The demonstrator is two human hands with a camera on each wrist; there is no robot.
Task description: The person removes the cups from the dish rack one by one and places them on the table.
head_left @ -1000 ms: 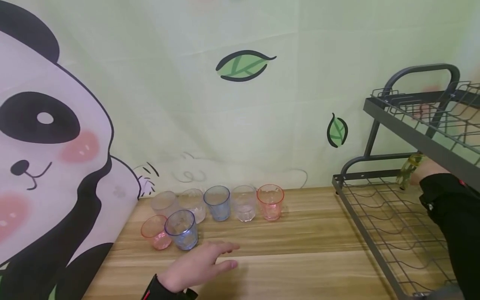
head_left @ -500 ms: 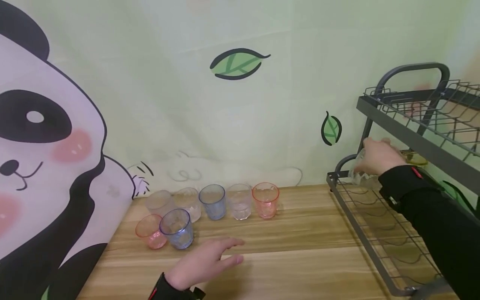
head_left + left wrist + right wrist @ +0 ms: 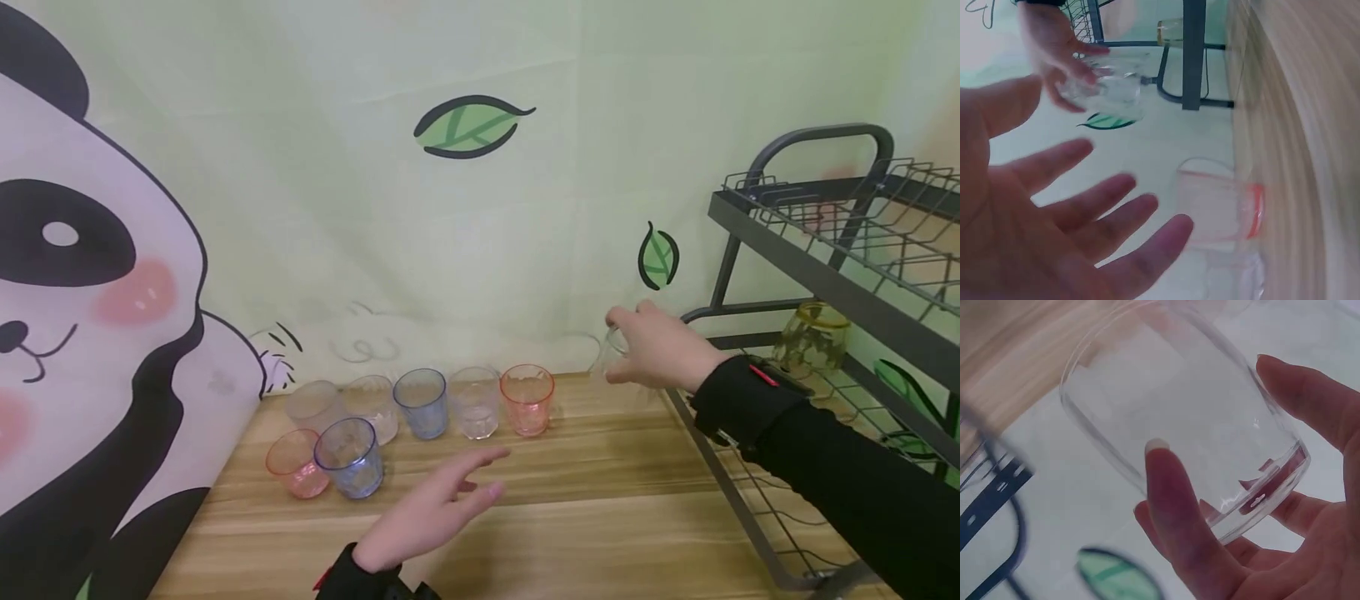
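My right hand (image 3: 660, 346) grips a clear glass (image 3: 1179, 406) between thumb and fingers, over the table just left of the rack. In the right wrist view, the glass's thick base lies toward the palm and its rim points away, toward the wood. My left hand (image 3: 431, 508) hovers over the front of the table, fingers spread and holding nothing. Closest to it is a blue glass (image 3: 352, 458), with a red glass (image 3: 298, 467) beside that. Behind them runs a row of clear glasses (image 3: 475, 404), another blue glass (image 3: 422, 404) and a red glass (image 3: 527, 400).
A dark two-tier wire rack (image 3: 795, 262) stands on the right. On its lower tier, toward the back, sits a yellowish glass (image 3: 813, 337). A printed cloth (image 3: 480, 233) hangs behind the wooden table (image 3: 585, 533).
My right hand has moved left, out from the rack's lower tier, bringing the clear glass with it. The left hand has shifted slightly to the right. The head view has turned slightly right.
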